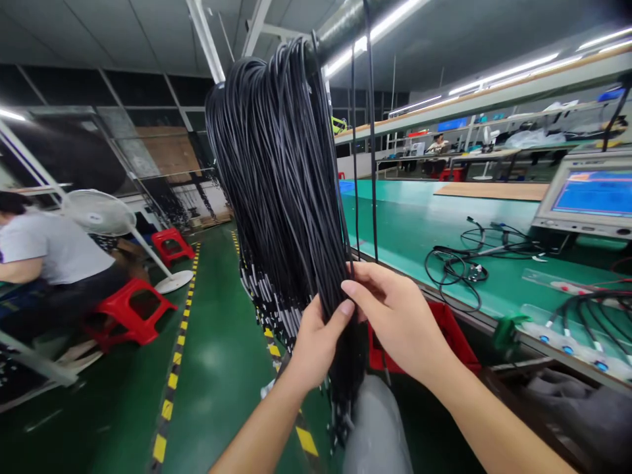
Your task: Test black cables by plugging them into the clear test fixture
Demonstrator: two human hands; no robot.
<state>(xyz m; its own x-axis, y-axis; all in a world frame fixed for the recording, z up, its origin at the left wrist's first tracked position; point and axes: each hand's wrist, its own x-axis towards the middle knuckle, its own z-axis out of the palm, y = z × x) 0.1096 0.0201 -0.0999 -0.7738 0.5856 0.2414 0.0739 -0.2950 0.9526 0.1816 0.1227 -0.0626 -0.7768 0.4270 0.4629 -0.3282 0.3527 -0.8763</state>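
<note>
A thick bundle of black cables [281, 171] is draped over a dark horizontal bar [345, 29] in front of me. The lower ends, with grey and black tips, dangle at the left and below. My left hand [318, 339] wraps around the near strands of the bundle, thumb in front. Close beside it, my right hand [382, 299] pinches cables at the bundle's right edge, its fingertips partly hidden behind the strands. Two single cables [371, 145] hang apart, just right of the bundle.
To the right runs a green-topped bench [405, 217] with loose coiled cables [457, 266] and a monitor device [590, 197]. Under its edge sits a red bin [444, 336]. At left are a seated person [59, 243], red stools [133, 313], a fan [101, 214] and striped floor tape [172, 382].
</note>
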